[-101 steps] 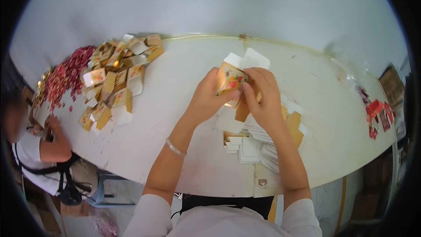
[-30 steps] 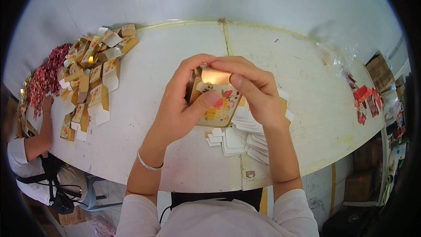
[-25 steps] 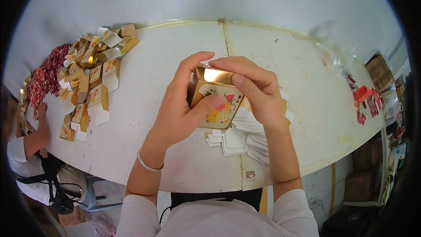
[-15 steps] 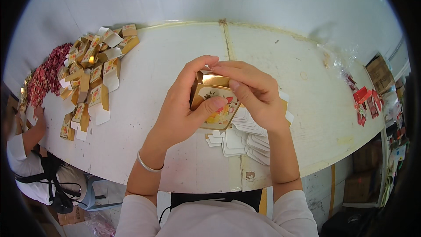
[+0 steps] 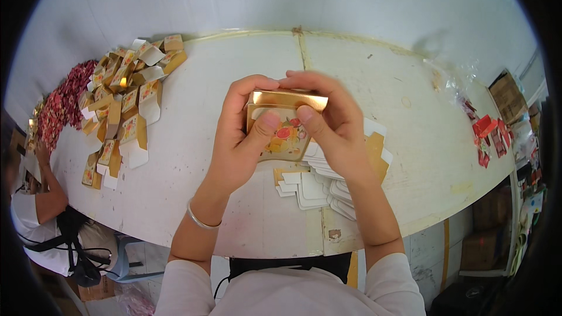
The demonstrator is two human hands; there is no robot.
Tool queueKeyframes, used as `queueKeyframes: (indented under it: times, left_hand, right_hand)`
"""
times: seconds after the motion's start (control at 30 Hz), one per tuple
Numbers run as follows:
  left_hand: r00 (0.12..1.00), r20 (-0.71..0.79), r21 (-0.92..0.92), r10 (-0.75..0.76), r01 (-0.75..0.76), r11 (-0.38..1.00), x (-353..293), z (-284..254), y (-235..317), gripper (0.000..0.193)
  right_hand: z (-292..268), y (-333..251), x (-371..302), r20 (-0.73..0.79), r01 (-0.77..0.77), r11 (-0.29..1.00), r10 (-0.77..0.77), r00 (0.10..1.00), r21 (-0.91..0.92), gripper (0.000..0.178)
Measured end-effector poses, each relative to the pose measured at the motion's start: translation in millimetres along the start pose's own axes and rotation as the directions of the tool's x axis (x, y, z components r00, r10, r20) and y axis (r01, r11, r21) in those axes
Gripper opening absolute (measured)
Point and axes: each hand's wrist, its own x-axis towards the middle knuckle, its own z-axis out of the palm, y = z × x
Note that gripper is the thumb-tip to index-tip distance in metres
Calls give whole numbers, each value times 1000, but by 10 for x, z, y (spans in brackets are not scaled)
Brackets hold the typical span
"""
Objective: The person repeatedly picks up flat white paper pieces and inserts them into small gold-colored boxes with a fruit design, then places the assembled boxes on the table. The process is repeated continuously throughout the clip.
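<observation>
A small gold paper box (image 5: 285,136) with a fruit-and-flower print on its front is held up between my two hands over the table. My left hand (image 5: 237,126) wraps its left side, thumb pressed on the printed face. On the right side, my right hand (image 5: 332,129) grips it, thumb near the upper edge and fingers behind. A shiny gold flap (image 5: 291,99) stands along the top of the box. Below and to the right lies a fanned stack of flat white-and-gold box blanks (image 5: 313,190), partly hidden by my right hand and wrist.
Formed gold boxes (image 5: 130,102) with open white flaps are heaped at the far left of the white table (image 5: 193,199), beside dark red dried petals (image 5: 69,102). A co-worker's arm (image 5: 51,196) reaches there. Red packets (image 5: 489,131) and clear plastic (image 5: 453,76) lie far right.
The box has turned more upright, and its top flap now stretches wide across the top. My right hand has shifted its thumb and fingers onto the right side. The co-worker's arm has moved.
</observation>
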Motion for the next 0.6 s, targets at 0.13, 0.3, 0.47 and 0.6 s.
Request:
queueKeyframes:
  times: [0.13, 0.3, 0.47, 0.6]
  left_hand:
    - [997, -78, -34, -7, 5, 999, 7, 24, 28, 29]
    - [991, -109, -111, -73, 61, 992, 2, 35, 28, 22]
    - [988, -151, -81, 25, -38, 996, -30, 71, -77, 14]
    - [983, -161, 26, 89, -86, 996, -34, 73, -91, 13]
  right_hand:
    - [26, 104, -4, -85, 107, 993, -103, 991, 40, 28]
    - [34, 92, -16, -58, 82, 997, -81, 995, 0, 26]
    - [34, 104, -18, -22, 85, 996, -85, 996, -6, 17]
    - [10, 61, -21, -21, 39, 999, -39, 999, 25, 11]
